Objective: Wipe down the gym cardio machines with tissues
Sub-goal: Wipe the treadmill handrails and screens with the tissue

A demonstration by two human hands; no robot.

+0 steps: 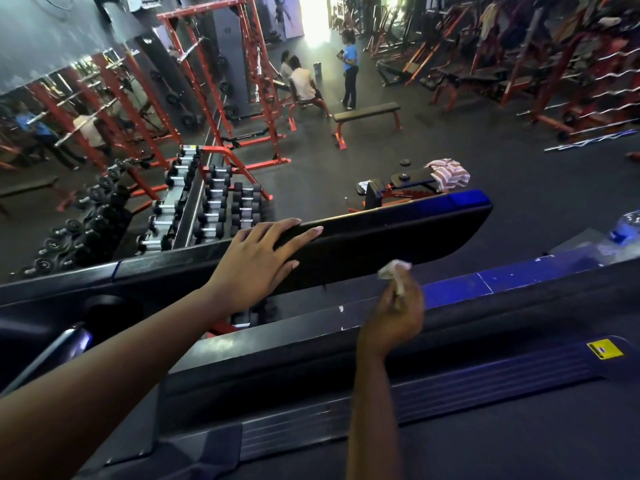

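The left hand (256,261) lies flat on the long black shiny panel of the cardio machine (398,233). Its fingers are straight and spread a little, and the tips reach over the panel's top edge. It holds nothing.

To the right, and a bit lower, the right hand (398,313) is curled tight around a small white crumpled tissue (393,268). The tissue sticks up out of the top of the fist. It sits right at the lower edge of the panel, but I cannot tell if it touches. It looks scrunched and lumpy.

Behind the machine, a rack of black dumbbells (214,209) stands on the left. A clear plastic water bottle (625,230) lies far to the right.
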